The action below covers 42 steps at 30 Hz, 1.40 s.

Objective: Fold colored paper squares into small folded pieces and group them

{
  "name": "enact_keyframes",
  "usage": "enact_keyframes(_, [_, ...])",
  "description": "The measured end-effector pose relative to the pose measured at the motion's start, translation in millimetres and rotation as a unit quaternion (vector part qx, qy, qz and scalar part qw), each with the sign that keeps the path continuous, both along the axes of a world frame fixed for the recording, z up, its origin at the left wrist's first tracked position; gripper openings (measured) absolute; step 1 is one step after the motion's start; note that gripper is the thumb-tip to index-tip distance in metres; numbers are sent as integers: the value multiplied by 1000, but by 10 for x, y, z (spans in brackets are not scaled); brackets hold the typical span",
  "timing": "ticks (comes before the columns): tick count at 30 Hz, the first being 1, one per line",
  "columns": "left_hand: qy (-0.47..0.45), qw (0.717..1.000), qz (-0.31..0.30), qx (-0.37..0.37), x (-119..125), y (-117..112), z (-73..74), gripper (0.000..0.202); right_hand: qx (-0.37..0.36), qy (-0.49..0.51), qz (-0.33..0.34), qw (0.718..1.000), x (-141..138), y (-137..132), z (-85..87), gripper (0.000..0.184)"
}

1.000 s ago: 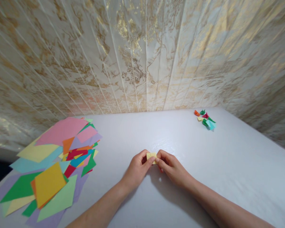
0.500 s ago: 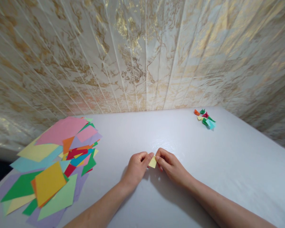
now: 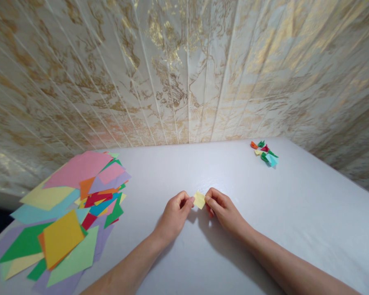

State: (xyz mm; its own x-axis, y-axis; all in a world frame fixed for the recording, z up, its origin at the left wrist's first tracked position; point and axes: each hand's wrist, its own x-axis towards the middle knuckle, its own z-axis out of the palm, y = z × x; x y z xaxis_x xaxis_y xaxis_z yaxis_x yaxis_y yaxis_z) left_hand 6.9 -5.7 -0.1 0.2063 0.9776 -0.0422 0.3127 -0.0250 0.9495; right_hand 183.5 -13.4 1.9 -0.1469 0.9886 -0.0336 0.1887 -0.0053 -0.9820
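Note:
Between my two hands is a small yellow paper square (image 3: 199, 200), held just above the white table (image 3: 172, 172). My left hand (image 3: 177, 211) pinches its left corner between thumb and fingers. The opposite corner is gripped by my right hand (image 3: 221, 207), whose fingertips are closed on it. The paper looks opened out, with faint creases across it. Shadows of both hands fall on the tabletop below.
Many overlapping coloured paper sheets (image 3: 64, 237) cover the table's left side, a large pink sheet (image 3: 80, 168) at the back. Small folded paper pieces (image 3: 266, 153) in several colours lie at the back right. A gold-patterned curtain (image 3: 178, 82) hangs behind the table.
My hands have drawn apart slightly, and the yellow paper between them has gone from a smaller, partly covered shape to a wider, opened square.

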Motion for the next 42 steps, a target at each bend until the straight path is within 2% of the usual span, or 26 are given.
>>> enact_keyframes(3, [38, 997, 26, 67, -13, -30, -25, 32, -15, 19, -17, 1000, 5, 1, 5, 23])
enact_keyframes(6, [66, 981, 15, 183, -9, -68, -45, 10, -47, 56, -34, 997, 20, 7, 31, 20])
enact_keyframes(9, [80, 962, -42, 259, 7, -92, -61, 31, -86, 73, -23, 993, 26, 9, 71, 18])
enact_keyframes(12, [75, 962, -73, 253, 12, -86, -81, 26, -107, 41, -1, 993, 33, 6, 96, 19])
enact_keyframes(14, [77, 967, -88, 228, 8, -70, -94, 21, -104, -35, 21, 994, 52, -3, 101, 18])
enact_keyframes(16, [98, 968, -107, 204, 5, -57, -100, 19, -63, -157, 38, 985, 81, -21, 101, 17])
enact_keyframes(18, [140, 963, -123, 196, 5, -50, -93, 18, 4, -280, 36, 959, 104, -44, 99, 13])
enact_keyframes(21, [200, 947, -128, 216, 6, -44, -71, 18, 98, -367, 52, 924, 104, -63, 84, 16])
enact_keyframes(24, [216, 942, -119, 227, 3, -34, -63, 17, 178, -383, 108, 900, 74, -42, 51, 29])
enact_keyframes(26, [218, 943, -111, 224, -1, -27, -73, 14, 196, -389, 122, 892, 62, -10, 24, 28])
enact_keyframes(37, [204, 953, -112, 196, -14, -15, -54, 14, 205, -327, 97, 918, 83, 74, -42, 19])
enact_keyframes(42, [194, 955, -106, 199, -24, -5, -65, 7, 212, -335, 98, 913, 90, 47, -24, 21])
